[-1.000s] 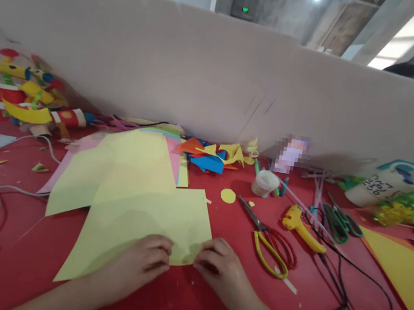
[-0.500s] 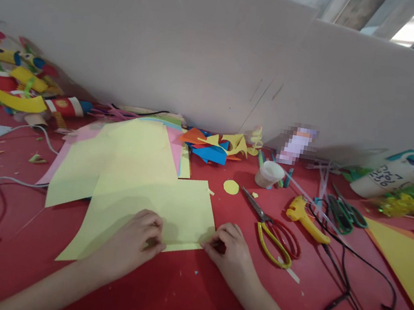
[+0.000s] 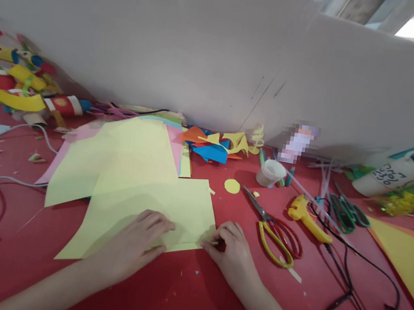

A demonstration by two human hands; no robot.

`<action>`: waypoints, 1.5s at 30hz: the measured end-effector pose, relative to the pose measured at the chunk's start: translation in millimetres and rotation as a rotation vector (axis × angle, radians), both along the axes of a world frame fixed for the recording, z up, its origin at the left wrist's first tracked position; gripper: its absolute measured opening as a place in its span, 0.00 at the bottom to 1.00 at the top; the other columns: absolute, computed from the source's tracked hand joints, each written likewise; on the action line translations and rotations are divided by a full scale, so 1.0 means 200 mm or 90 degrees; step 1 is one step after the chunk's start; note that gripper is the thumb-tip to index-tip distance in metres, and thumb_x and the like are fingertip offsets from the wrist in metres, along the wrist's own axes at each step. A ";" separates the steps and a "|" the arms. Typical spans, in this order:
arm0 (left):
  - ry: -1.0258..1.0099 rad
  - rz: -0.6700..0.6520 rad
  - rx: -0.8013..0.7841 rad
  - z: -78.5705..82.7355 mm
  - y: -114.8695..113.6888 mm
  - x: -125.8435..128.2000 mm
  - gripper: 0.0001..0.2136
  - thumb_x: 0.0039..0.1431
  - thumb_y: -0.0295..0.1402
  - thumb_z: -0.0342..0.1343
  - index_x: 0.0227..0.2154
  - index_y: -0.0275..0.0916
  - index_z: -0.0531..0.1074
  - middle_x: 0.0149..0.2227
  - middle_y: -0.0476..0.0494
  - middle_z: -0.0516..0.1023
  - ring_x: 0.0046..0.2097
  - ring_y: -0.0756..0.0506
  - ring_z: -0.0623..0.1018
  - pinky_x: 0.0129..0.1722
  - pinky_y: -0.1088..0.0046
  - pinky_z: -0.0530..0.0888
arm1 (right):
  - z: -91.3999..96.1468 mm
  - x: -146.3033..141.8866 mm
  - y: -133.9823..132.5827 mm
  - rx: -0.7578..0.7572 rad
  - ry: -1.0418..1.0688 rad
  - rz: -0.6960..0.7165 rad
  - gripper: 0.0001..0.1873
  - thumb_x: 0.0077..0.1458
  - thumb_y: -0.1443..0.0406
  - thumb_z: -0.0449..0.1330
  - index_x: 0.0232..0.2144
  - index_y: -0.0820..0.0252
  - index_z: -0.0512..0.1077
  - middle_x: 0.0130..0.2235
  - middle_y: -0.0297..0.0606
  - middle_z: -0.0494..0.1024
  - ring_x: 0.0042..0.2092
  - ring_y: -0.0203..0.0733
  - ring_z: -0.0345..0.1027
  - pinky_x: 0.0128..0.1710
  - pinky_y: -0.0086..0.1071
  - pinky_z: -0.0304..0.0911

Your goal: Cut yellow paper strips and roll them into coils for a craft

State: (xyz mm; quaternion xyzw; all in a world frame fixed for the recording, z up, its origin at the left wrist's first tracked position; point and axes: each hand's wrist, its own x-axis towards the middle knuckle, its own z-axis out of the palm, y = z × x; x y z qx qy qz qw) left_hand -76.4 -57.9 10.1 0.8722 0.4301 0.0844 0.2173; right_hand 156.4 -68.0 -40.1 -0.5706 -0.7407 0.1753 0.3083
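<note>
Tabletop [image 3: 166, 301], yellow paper [image 3: 192, 205] under left fingers [image 3: 158, 222], touching right fingers [image 3: 223, 234]

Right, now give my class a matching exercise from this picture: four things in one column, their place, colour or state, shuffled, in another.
Column one
1. Right hand
2. Glue gun
3. Small cup
4. Paper circle

Column two
A. White and open at the top
B. Just left of the red-and-yellow scissors' tip
C. Yellow, with a black cord
D. At the pale yellow sheet's near right corner

Pairs: 1-D, 2-C, 3-A, 4-B
</note>
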 end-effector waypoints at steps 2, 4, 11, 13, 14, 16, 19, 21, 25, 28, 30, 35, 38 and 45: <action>0.009 -0.067 0.011 0.00 -0.01 0.00 0.17 0.57 0.25 0.45 0.48 0.46 0.63 0.41 0.46 0.69 0.45 0.45 0.66 0.42 0.68 0.66 | 0.00 0.00 0.00 0.011 -0.005 0.002 0.12 0.44 0.64 0.63 0.17 0.59 0.63 0.24 0.32 0.65 0.29 0.38 0.59 0.27 0.30 0.58; 0.032 -0.116 0.018 0.00 -0.02 0.01 0.20 0.57 0.21 0.43 0.49 0.49 0.63 0.39 0.46 0.70 0.43 0.46 0.67 0.39 0.71 0.67 | 0.00 0.00 0.00 0.017 -0.010 0.003 0.12 0.44 0.64 0.63 0.18 0.59 0.63 0.24 0.32 0.66 0.29 0.38 0.59 0.27 0.30 0.58; 0.125 -0.146 0.121 -0.04 -0.06 0.06 0.30 0.50 0.16 0.43 0.54 0.52 0.55 0.38 0.45 0.67 0.38 0.46 0.67 0.36 0.70 0.68 | 0.00 0.00 0.00 0.004 -0.003 0.010 0.11 0.45 0.64 0.63 0.19 0.58 0.63 0.25 0.32 0.65 0.29 0.38 0.59 0.28 0.31 0.58; 0.158 -0.150 0.129 -0.04 -0.07 0.06 0.30 0.49 0.17 0.44 0.54 0.51 0.56 0.38 0.45 0.66 0.38 0.45 0.66 0.36 0.69 0.68 | -0.01 0.01 0.00 -0.006 0.002 0.012 0.11 0.45 0.65 0.62 0.20 0.58 0.62 0.26 0.33 0.66 0.30 0.39 0.60 0.29 0.31 0.58; 0.167 -0.150 0.127 -0.04 -0.07 0.07 0.30 0.49 0.17 0.45 0.54 0.51 0.57 0.39 0.45 0.66 0.38 0.44 0.66 0.36 0.68 0.68 | -0.01 0.01 -0.01 -0.012 0.005 0.011 0.10 0.46 0.65 0.62 0.21 0.58 0.62 0.27 0.33 0.66 0.31 0.40 0.60 0.29 0.32 0.59; 0.169 -0.142 0.117 -0.04 -0.07 0.07 0.29 0.49 0.18 0.45 0.53 0.51 0.58 0.39 0.45 0.66 0.38 0.44 0.66 0.37 0.68 0.67 | -0.01 0.02 -0.01 -0.022 0.015 0.007 0.06 0.48 0.68 0.59 0.26 0.58 0.63 0.29 0.35 0.67 0.32 0.41 0.61 0.31 0.33 0.60; 0.148 -0.121 0.105 -0.03 -0.08 0.07 0.29 0.49 0.17 0.45 0.52 0.52 0.59 0.40 0.46 0.65 0.39 0.45 0.67 0.39 0.69 0.67 | -0.01 0.03 -0.02 -0.014 0.027 0.001 0.03 0.53 0.69 0.52 0.32 0.58 0.62 0.30 0.36 0.67 0.33 0.41 0.61 0.33 0.34 0.60; 0.142 -0.111 0.113 -0.03 -0.08 0.08 0.29 0.50 0.17 0.44 0.52 0.53 0.58 0.41 0.47 0.65 0.40 0.46 0.67 0.39 0.69 0.67 | 0.00 0.02 -0.03 0.004 0.022 -0.005 0.04 0.54 0.66 0.52 0.35 0.58 0.61 0.31 0.37 0.67 0.33 0.42 0.61 0.33 0.35 0.60; 0.147 -0.113 0.136 -0.05 -0.08 0.08 0.29 0.50 0.18 0.44 0.53 0.53 0.58 0.41 0.45 0.65 0.39 0.45 0.67 0.38 0.69 0.67 | 0.01 -0.03 -0.05 0.044 -0.042 -0.026 0.15 0.50 0.57 0.57 0.37 0.59 0.61 0.33 0.40 0.67 0.35 0.45 0.62 0.35 0.37 0.59; 0.155 -0.117 0.138 -0.06 -0.08 0.08 0.31 0.48 0.17 0.45 0.54 0.54 0.56 0.41 0.45 0.65 0.38 0.45 0.67 0.37 0.69 0.67 | 0.02 -0.05 -0.06 0.059 -0.085 -0.039 0.16 0.49 0.57 0.57 0.37 0.59 0.61 0.34 0.40 0.68 0.36 0.47 0.62 0.36 0.39 0.59; 0.158 -0.120 0.134 -0.06 -0.08 0.09 0.32 0.48 0.16 0.44 0.54 0.54 0.55 0.41 0.45 0.65 0.39 0.45 0.67 0.37 0.69 0.67 | 0.01 -0.07 -0.06 0.057 -0.096 -0.044 0.16 0.48 0.57 0.57 0.38 0.59 0.61 0.34 0.41 0.68 0.36 0.47 0.62 0.37 0.40 0.58; 0.157 -0.121 0.115 -0.04 -0.07 0.09 0.30 0.49 0.17 0.44 0.53 0.53 0.58 0.41 0.45 0.65 0.39 0.44 0.67 0.37 0.68 0.68 | 0.01 -0.06 -0.05 0.017 -0.074 -0.022 0.14 0.50 0.61 0.57 0.39 0.59 0.62 0.34 0.41 0.67 0.36 0.47 0.62 0.37 0.41 0.59; 0.153 -0.120 0.091 -0.03 -0.07 0.09 0.28 0.50 0.17 0.44 0.52 0.54 0.60 0.41 0.45 0.65 0.40 0.44 0.67 0.38 0.67 0.68 | 0.02 0.00 -0.04 -0.028 -0.016 0.015 0.17 0.50 0.66 0.56 0.44 0.57 0.60 0.39 0.41 0.66 0.40 0.47 0.61 0.40 0.42 0.61; 0.114 -0.131 0.076 -0.03 -0.06 0.06 0.29 0.50 0.17 0.44 0.53 0.53 0.59 0.41 0.45 0.64 0.40 0.45 0.67 0.39 0.68 0.67 | 0.06 0.16 0.00 -0.131 0.085 0.045 0.11 0.51 0.68 0.54 0.39 0.56 0.64 0.38 0.39 0.66 0.35 0.38 0.64 0.35 0.33 0.66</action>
